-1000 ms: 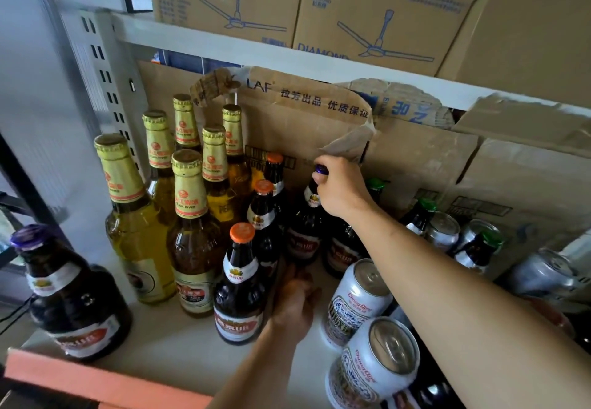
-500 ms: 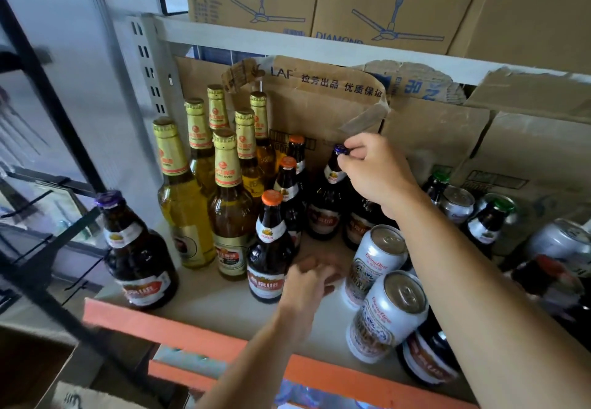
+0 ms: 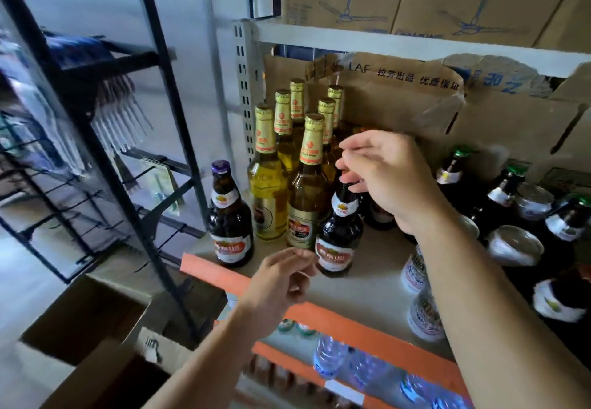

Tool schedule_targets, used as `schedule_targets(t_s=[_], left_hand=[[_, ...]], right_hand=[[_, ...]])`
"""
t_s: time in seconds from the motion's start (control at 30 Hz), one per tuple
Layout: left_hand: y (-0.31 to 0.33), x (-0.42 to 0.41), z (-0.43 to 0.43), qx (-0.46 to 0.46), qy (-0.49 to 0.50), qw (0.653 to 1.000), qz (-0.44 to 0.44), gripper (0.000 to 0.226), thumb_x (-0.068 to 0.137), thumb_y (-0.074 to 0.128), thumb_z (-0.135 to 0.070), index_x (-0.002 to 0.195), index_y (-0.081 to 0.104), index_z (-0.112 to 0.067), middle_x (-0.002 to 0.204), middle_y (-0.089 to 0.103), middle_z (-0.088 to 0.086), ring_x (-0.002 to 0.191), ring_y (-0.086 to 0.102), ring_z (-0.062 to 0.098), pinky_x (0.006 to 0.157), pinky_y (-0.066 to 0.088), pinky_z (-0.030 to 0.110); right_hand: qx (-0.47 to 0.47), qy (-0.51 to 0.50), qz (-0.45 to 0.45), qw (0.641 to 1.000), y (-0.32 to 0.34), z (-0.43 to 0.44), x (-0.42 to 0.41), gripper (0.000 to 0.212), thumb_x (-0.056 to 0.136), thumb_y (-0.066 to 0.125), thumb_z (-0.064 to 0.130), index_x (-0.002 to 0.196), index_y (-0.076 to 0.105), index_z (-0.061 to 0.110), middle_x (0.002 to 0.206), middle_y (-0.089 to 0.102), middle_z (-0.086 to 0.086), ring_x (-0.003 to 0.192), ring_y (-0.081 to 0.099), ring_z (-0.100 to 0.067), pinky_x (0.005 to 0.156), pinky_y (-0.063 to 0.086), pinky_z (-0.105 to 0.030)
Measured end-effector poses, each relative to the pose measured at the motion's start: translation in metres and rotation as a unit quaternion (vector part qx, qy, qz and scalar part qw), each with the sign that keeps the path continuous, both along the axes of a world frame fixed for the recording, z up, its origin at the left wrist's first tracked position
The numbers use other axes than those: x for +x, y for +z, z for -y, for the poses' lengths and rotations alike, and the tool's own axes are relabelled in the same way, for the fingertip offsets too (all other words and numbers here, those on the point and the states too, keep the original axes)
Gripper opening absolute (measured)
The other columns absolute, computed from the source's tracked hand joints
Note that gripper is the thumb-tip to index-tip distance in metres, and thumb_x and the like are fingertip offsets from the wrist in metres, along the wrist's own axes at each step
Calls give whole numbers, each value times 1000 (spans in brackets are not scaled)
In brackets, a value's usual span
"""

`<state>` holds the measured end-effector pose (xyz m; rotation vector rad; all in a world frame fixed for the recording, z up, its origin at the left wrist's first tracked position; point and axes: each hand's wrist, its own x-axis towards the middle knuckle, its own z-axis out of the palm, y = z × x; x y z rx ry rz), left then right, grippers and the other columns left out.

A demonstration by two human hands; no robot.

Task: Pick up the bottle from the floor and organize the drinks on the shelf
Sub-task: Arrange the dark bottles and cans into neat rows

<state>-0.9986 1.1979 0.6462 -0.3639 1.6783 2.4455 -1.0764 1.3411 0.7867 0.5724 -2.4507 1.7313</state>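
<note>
Drinks mostly stand on the shelf point(image 3: 377, 268): 6 gold bottles point(image 3: 308, 165) packed back-left, dark ones beside them, cans point(image 3: 417, 274) to the right. No bottle shows on the floor, so the pickup looks done and tidying is what's left. Right hand point(image 3: 393, 181) reaches in over the front dark bottle point(image 3: 339, 232), fingers half-curled at its cap. Pinching or just clear of it? Can't tell through the blur. Left hand point(image 3: 281, 277) hovers by that bottle's base, fingers loosely curled, holding nothing.
</note>
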Motion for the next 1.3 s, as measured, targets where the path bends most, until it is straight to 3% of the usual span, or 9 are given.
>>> schedule_targets(t_s=[0.13, 0.27, 0.47, 0.6, 0.7, 0.83, 1.03, 1.17, 1.3], left_hand=[[-2, 14, 43, 19, 40, 999, 24, 15, 88, 56, -16, 75, 63, -20, 68, 61, -2, 54, 50, 11, 47, 34, 21], [-6, 27, 75, 19, 60, 998, 31, 8, 87, 57, -21, 81, 62, -19, 72, 62, -4, 60, 56, 10, 49, 38, 21], [-6, 39, 112, 35, 89, 995, 40, 16, 82, 62, -22, 70, 72, -24, 82, 68, 0, 67, 62, 14, 56, 40, 25], [-11, 40, 135, 32, 99, 993, 49, 16, 91, 50, -19, 91, 66, -17, 82, 70, 2, 70, 66, 14, 69, 44, 30], [-16, 38, 146, 33, 107, 992, 60, 19, 93, 47, -18, 104, 62, -14, 89, 71, 6, 76, 67, 18, 74, 46, 32], [-24, 35, 155, 27, 97, 992, 79, 27, 94, 47, -20, 113, 63, -10, 107, 72, 9, 96, 67, 24, 87, 48, 36], [-32, 25, 158, 27, 77, 991, 110, 28, 95, 45, -20, 113, 64, -9, 115, 67, 9, 107, 62, 23, 86, 48, 35], [-38, 19, 156, 40, 75, 988, 129, 29, 95, 46, -20, 115, 60, -5, 114, 65, 15, 104, 62, 28, 84, 50, 37], [-38, 9, 148, 54, 78, 985, 146, 33, 97, 45, -25, 118, 54, -1, 115, 63, 20, 104, 61, 32, 81, 50, 39]], right_hand=[[21, 41, 38, 998, -16, 42, 10, 10, 90, 60, 12, 94, 66, 19, 81, 71, -1, 66, 68, -11, 62, 57, -27], [59, 60, 40, 996, -30, 79, 13, 16, 88, 62, 15, 103, 66, 18, 90, 72, 0, 83, 69, -16, 79, 59, -40], [105, 70, 27, 992, -44, 123, 10, 42, 88, 62, 21, 129, 57, 16, 112, 69, -2, 95, 65, -13, 88, 54, -36], [122, 70, 13, 990, -47, 148, 9, 55, 85, 65, 24, 137, 49, 17, 124, 64, -5, 112, 60, -19, 97, 50, -40], [132, 72, -17, 988, -49, 163, 8, 40, 86, 66, 25, 124, 57, 15, 111, 67, -3, 104, 62, -20, 88, 53, -33], [162, 26, -75, 984, -53, 168, 7, 36, 87, 68, 33, 117, 59, 16, 103, 65, 3, 92, 60, -11, 65, 39, -6], [206, -26, -119, 971, -59, 169, 11, 28, 83, 71, 37, 87, 55, 15, 84, 63, -2, 78, 59, -20, 63, 37, -25], [171, -56, -105, 978, -59, 150, 14, 24, 84, 71, 31, 95, 62, 11, 90, 66, -2, 83, 60, -19, 70, 44, -27], [141, -77, -149, 976, -41, 132, 21, 25, 86, 69, 27, 105, 65, 12, 87, 64, 9, 77, 58, -2, 65, 40, -5]])
